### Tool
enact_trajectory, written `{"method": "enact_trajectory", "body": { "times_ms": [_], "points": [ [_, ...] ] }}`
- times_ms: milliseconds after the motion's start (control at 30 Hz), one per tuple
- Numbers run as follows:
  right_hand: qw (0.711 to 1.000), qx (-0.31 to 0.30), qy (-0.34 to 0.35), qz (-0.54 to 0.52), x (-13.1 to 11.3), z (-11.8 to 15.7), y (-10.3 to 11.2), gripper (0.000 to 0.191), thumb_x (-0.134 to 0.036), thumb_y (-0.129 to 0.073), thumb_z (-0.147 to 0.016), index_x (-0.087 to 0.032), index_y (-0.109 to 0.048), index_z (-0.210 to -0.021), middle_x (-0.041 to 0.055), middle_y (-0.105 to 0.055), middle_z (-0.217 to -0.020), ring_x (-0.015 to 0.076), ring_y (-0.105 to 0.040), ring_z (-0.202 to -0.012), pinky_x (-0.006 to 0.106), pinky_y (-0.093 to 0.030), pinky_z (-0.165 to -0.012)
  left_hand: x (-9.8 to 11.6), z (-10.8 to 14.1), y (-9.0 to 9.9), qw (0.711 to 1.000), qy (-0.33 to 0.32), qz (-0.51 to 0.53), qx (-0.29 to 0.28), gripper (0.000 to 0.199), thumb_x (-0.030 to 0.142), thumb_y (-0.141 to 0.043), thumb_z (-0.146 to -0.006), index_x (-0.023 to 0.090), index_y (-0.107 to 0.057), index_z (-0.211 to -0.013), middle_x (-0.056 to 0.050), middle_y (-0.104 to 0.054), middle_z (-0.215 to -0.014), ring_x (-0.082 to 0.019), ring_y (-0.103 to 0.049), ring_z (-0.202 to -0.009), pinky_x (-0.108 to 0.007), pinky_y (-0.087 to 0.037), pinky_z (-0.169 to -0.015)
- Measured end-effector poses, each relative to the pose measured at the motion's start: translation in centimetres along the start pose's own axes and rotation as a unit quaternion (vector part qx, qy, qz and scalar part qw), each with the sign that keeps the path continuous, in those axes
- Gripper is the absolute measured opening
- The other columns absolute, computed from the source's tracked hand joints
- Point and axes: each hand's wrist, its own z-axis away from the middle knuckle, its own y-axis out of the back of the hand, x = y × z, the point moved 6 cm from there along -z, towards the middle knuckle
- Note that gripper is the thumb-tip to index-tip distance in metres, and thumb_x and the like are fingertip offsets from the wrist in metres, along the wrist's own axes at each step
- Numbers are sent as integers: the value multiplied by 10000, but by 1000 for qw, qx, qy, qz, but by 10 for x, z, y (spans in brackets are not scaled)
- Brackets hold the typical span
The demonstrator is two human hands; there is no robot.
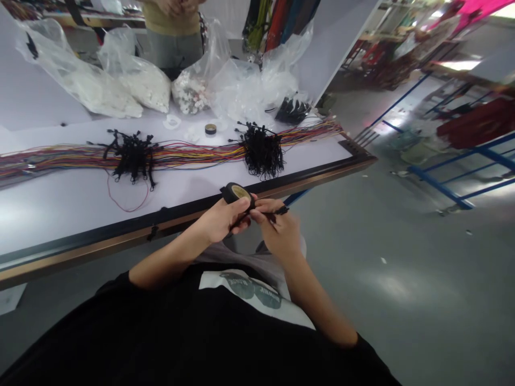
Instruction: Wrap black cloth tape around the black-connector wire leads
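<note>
A roll of black tape [230,193] is gripped in my left hand [222,219], with its pale core facing up. My right hand [280,231] is closed close beside it, the fingertips pinching a short dark piece [281,210] that looks like a taped cable end. Both hands meet in front of my body, just off the table's front edge. On the table beyond them lie a right-hand cluster of black connectors [263,150] and a left-hand cluster of black connectors [134,155], attached to long multicoloured wires [193,154].
Clear plastic bags of white parts [148,83] stand along the back of the table [80,206]. A second tape roll [210,128] lies behind the wires. Across the table stands another person [173,27]. Blue-framed racks [438,187] are on the right.
</note>
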Motion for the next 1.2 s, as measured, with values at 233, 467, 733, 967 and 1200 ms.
{"method": "enact_trajectory", "body": {
  "times_ms": [233, 467, 733, 967, 1200],
  "points": [
    [978, 4, -149, -149, 32, -4, -5, 236, -408, -640, -743, -214, -546, -646, -42, -577, -509, 124, -537, -472, 275, -457, -517, 26, 19, 5, 974, -101, -184, -88, 556, 250, -860, -411, 183, -591, -894, -19, -565, -873, -165, -528, -835, -260, -435, -713],
    [999, -37, -13, -15, 2, -11, 5, 145, -289, -640, -735, -224, -577, -622, -16, -631, -708, 148, -587, -694, 298, -464, -665, 31, 9, 16, 940, -159, -302, 23, 85, 217, -654, -691, 194, -600, -753, 7, -547, -744, -126, -487, -695, -238, -398, -668],
    [993, -33, 33, 104, 4, -8, -1, 101, -318, -580, -805, -236, -573, -746, 12, -663, -769, 178, -616, -705, 310, -477, -644, 17, 13, 12, 940, -201, -235, 143, 146, 126, -640, -667, 202, -594, -782, 5, -590, -774, -123, -547, -724, -252, -426, -707],
    [995, -32, 71, 61, -7, -1, -5, 135, -289, -566, -819, -241, -538, -696, 25, -697, -817, 182, -644, -754, 326, -494, -677, -7, -5, 11, 1000, -5, 5, 5, 360, 437, -692, -657, 170, -494, -796, 29, -507, -616, -70, -436, -448, -205, -297, -407],
    [981, 43, -152, -112, 44, -8, 2, 222, -372, -612, -756, -225, -481, -655, -76, -510, -476, 112, -478, -427, 259, -392, -473, 14, 13, 15, 969, -90, -228, -39, 518, 388, -812, -495, 173, -542, -881, 0, -538, -824, -121, -513, -729, -243, -420, -643]
  ]
}}
